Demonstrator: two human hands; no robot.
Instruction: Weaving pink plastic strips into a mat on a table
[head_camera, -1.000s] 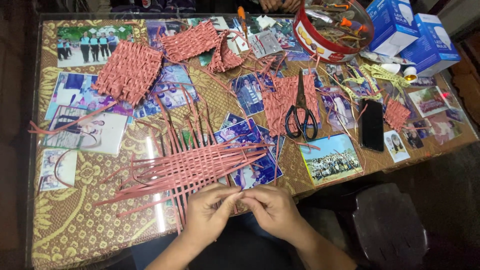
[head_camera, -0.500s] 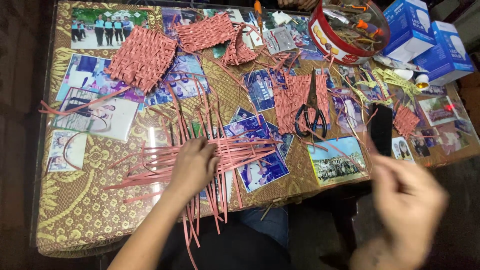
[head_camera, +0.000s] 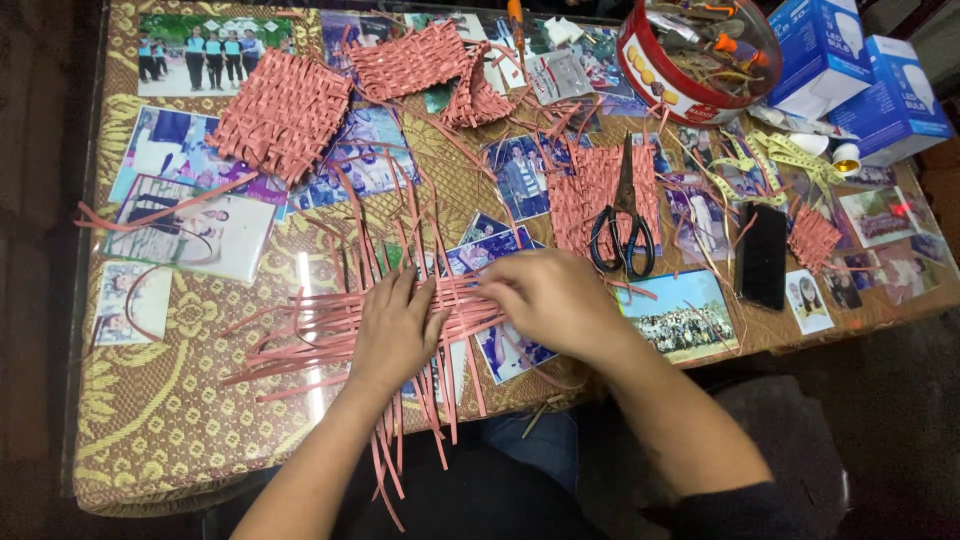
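Under both hands' fingers (head_camera: 420, 300) lie woven pink strips (head_camera: 300, 335).

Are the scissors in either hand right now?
No, the scissors lie on a woven pink mat on the table, while both hands rest on the loose pink strips.

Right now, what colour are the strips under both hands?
Salmon pink, seen clearly in the head view: the flat woven paper strips beneath the left hand and right hand.

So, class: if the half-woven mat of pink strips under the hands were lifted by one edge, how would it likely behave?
The pink strip mat would probably sag, since its thin strips splay loosely and droop off the table edge. It is likely light. Its unwoven ends might slip apart; the left hand lies flat on it while the right hand works its edge.
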